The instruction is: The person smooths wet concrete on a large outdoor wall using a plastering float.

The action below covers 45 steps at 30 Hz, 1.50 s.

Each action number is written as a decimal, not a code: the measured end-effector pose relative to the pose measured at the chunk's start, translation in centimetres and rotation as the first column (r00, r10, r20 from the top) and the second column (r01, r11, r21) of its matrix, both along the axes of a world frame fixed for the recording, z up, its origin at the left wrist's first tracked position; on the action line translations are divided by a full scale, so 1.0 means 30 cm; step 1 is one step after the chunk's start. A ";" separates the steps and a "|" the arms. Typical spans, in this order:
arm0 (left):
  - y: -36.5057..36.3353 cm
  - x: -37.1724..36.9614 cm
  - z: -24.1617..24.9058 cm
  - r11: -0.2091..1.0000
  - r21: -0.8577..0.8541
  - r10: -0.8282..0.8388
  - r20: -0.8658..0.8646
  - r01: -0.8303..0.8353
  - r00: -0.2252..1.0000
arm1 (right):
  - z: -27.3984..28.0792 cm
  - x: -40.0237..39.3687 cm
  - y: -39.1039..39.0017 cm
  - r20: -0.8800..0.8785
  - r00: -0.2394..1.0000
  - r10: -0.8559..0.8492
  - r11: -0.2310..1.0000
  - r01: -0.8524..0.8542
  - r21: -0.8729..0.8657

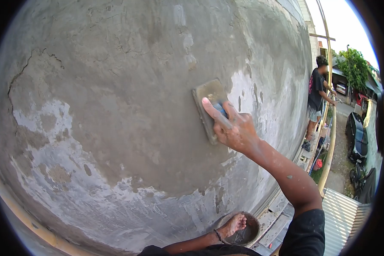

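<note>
My right hand (238,130) is closed round the blue grip of a plastering float (209,96), with the thumb laid along its back. The float lies against the grey plastered wall (128,106), tilted, its long side running down to the right. Low in the view, my left hand (234,225) is curled above a round bucket (252,232) with grey contents. Thin lines show around its fingers, but what they hold, if anything, is too small to make out. Wet-looking dark plaster surrounds the float; paler, patchy areas lie below and to the right.
Scaffold planks (277,219) run along the wall's foot, with a bamboo rail (328,158) on the outer side. Farther along stands another person (317,94) by the rail. A corrugated roof (339,217) and a parked car (357,138) are below. A crack (13,81) marks the wall's left.
</note>
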<state>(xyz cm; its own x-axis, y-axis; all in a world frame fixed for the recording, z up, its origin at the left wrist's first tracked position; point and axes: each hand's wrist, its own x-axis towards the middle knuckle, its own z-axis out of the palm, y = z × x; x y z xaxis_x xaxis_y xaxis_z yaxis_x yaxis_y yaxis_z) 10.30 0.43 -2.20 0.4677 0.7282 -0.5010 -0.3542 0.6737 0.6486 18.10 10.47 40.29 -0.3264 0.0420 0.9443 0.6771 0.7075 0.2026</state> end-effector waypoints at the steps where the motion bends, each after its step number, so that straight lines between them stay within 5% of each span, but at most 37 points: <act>1: 0.007 0.000 0.035 1.000 0.012 0.020 -0.005 -0.020 1.000 | -0.025 0.049 0.023 -0.009 1.000 0.007 1.000 -0.008 -0.011; 3: 0.045 -0.010 -0.106 0.999 0.050 -0.008 0.026 0.007 1.000 | 0.005 0.086 0.055 -0.034 0.999 0.027 1.000 -0.027 0.001; 5: 0.057 -0.014 -0.146 1.000 -0.013 -0.007 0.062 0.007 0.998 | 0.096 0.119 0.077 -0.266 0.962 0.062 0.997 -0.049 0.055; 18: 0.115 -0.064 -0.099 0.999 0.029 -0.030 0.003 0.030 1.000 | 1.004 -0.144 0.173 -0.358 0.930 0.082 0.976 -0.002 0.219; 20: 0.128 -0.079 -0.076 0.998 0.039 -0.041 -0.013 0.041 0.999 | 1.050 -0.122 0.169 -0.510 0.821 0.257 0.964 -0.180 0.196; 23: 0.151 -0.068 -0.044 0.996 0.062 -0.062 -0.019 0.063 0.998 | 0.925 -0.107 0.206 -0.529 0.813 0.241 0.963 -0.134 0.233; 29: 0.167 -0.016 0.014 0.992 0.105 -0.075 -0.002 0.075 0.997 | 0.567 0.130 0.430 -0.595 0.799 -0.089 0.992 0.020 -0.121; 36: 0.250 -0.004 0.115 0.983 0.162 -0.079 -0.046 0.085 0.996 | 0.640 0.108 0.361 -0.503 0.861 0.078 0.995 -0.097 -0.012; 40: 0.262 0.016 0.108 0.986 0.127 -0.095 -0.080 0.104 0.992 | 0.737 0.127 0.457 -0.514 0.855 0.067 0.987 0.019 0.159; 44: 0.149 0.018 0.044 0.994 0.020 -0.107 -0.104 0.109 0.989 | 0.791 0.185 0.504 -0.587 0.809 0.032 0.995 -0.080 -0.057; 45: 0.122 0.021 0.034 0.994 0.000 -0.106 -0.102 0.107 0.989 | 0.753 0.173 0.503 -0.577 0.810 0.102 0.995 -0.091 0.047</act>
